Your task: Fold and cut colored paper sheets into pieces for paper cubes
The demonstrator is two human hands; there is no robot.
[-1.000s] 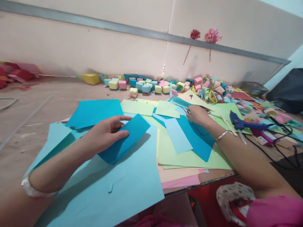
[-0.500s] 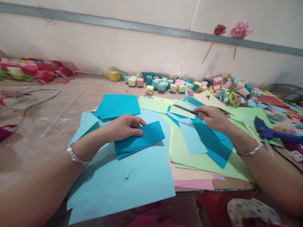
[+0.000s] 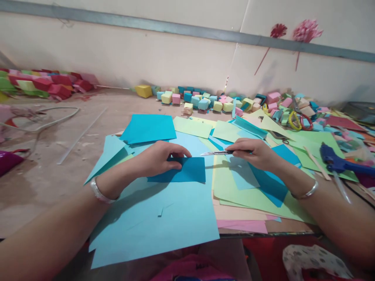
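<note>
The left hand [image 3: 159, 158] grips a blue paper rectangle [image 3: 193, 170] over a pale-blue sheet [image 3: 181, 218], its fingertips near the bare point of a craft knife [image 3: 215, 153] clasped in the right hand [image 3: 256, 152]; a slip of the blade, or of the paper under the thumb, could nick a finger, skew an edge or score the sheet beneath. Materials, left to right: matte, thin, straight-edged paper; a slim metal blade with a dark handle; a blue glue gun [image 3: 336, 160], apparently of moulded plastic.
</note>
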